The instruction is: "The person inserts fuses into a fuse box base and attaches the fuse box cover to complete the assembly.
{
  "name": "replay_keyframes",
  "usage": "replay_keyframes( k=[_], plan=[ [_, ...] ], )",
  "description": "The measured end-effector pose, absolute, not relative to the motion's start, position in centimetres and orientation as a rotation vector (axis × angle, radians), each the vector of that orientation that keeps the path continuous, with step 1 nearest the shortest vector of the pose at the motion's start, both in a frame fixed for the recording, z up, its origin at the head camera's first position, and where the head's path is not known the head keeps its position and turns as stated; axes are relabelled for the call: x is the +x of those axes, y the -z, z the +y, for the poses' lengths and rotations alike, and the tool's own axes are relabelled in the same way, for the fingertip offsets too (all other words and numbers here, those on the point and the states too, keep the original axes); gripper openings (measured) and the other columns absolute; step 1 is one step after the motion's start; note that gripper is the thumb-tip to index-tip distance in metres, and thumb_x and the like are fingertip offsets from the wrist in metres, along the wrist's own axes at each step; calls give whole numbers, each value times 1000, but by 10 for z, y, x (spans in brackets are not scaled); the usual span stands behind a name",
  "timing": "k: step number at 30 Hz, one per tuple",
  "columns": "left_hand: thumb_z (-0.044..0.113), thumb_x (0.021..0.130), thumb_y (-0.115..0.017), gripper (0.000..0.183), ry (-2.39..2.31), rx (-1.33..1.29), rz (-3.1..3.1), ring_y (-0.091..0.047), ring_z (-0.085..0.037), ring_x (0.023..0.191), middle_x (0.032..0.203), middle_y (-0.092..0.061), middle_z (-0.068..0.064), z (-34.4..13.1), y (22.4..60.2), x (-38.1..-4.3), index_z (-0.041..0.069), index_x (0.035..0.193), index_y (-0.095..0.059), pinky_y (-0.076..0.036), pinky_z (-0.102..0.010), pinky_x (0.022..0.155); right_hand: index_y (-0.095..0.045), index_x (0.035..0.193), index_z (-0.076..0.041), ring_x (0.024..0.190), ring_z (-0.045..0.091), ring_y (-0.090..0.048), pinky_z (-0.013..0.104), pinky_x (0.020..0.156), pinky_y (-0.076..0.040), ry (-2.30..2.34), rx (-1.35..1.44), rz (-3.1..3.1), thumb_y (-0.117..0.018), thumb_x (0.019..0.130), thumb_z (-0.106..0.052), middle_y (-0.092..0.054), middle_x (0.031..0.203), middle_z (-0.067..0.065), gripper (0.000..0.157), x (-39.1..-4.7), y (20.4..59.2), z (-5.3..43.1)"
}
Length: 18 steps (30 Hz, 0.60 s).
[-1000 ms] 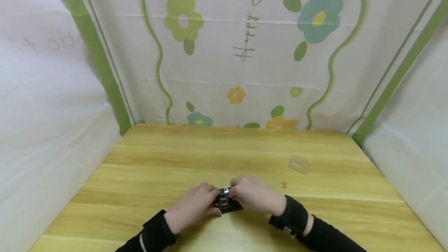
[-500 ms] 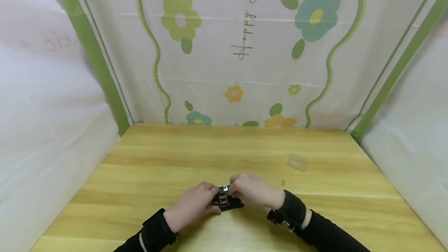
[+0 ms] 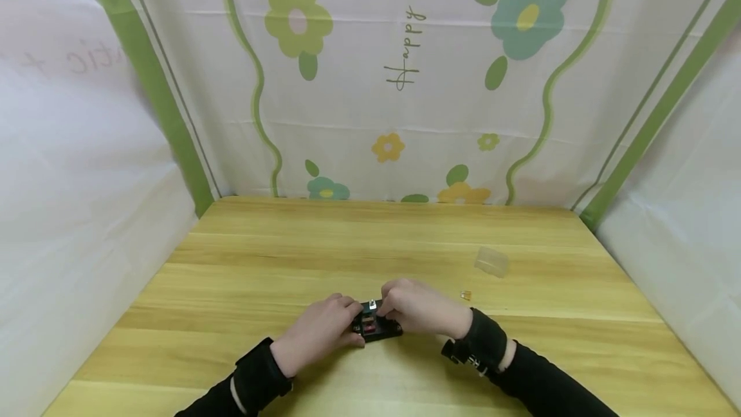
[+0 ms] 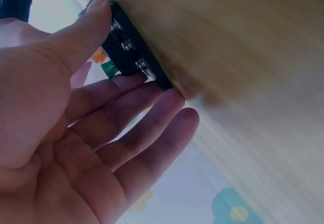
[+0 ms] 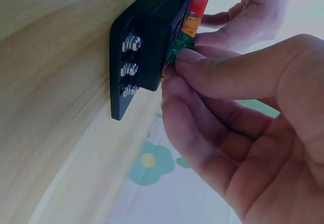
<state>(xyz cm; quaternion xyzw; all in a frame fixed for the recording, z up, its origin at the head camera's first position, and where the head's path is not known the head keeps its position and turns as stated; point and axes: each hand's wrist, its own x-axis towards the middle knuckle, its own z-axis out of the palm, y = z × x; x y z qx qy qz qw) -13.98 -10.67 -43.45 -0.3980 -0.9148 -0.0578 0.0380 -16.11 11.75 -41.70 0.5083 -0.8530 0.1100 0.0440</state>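
Observation:
A black fuse box (image 3: 384, 328) lies on the table between both hands, with screw terminals along its side. My left hand (image 3: 324, 327) grips it by its ends, thumb at the near end and fingertips at the far end. A row of blade fuses stands in it: a red fuse (image 5: 198, 6), an orange fuse (image 5: 191, 26) and a green fuse (image 5: 177, 47). My right hand (image 3: 422, 309) pinches a blade fuse at the far end of the row, just past the green one; thumb and fingertips mostly hide it, leaving a sliver of orange.
A clear plastic cover (image 3: 491, 262) lies on the wooden table (image 3: 289, 243) at the back right. Closer in, a small amber blade fuse (image 3: 466, 295) lies beyond my right wrist. Printed cloth walls (image 3: 347, 82) enclose the back and sides.
The head view has tilted a little, so table and hands sit slightly higher in it. Both hands keep their places at the fuse box, with little visible motion.

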Motion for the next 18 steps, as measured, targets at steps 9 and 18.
replay_keyframes(
  k=[9,18],
  plan=[
    [47,81,-69,40,180,-1216,-2812,-54,-10,81,92,-61,3,-107,436,-140,13,102,-64,-46,-22,65,-75,81,-16,61,1,-42,9,57,-34,-209,1511,-2570,-70,72,3,-49,74,-10,22,-156,421,113],
    [47,81,-69,41,179,-1215,-2811,-54,-9,81,92,-61,3,-107,436,-140,13,101,-64,-45,-22,65,-73,78,-17,61,3,-40,10,55,-32,-200,1512,-2579,-66,75,5,-44,72,-10,23,-154,419,113]
  ],
)
